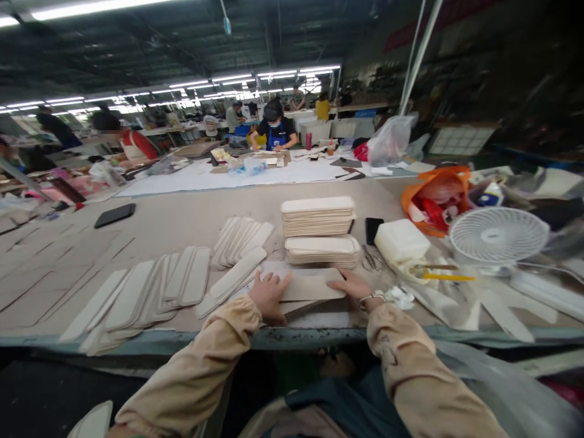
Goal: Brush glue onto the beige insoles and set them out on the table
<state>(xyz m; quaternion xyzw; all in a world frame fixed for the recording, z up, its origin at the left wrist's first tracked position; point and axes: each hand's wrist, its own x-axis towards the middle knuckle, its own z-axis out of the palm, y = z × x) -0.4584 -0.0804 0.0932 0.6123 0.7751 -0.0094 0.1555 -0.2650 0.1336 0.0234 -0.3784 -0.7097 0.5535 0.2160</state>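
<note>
Along the worktop's near edge (319,336), we had both forearms reaching forward in tan sleeves (196,359). Just past that edge, a plain beige panel (312,286) lay between our hands, above a pale sheet (326,316), its long axis running left to right across our front. Our left hand (270,295) was at its left end, fingers somewhat spread and touching it; our right hand (353,285) was at its right end, fingers reaching over the upper corner. Neither was the nearer, since both met the panel. The undersides were hidden, so we could not tell whether either set of fingers was clamped on it. Beside our left hand, rounded cream strips (239,274) lay slantwise, pointing away from us. Straight beyond the panel stood a low stack of strips (322,250), and behind that a taller stack (318,219), both roughly parallel with it. Scissors (371,261) lay just right of the low stack, with a black phone (374,230) farther back.
</note>
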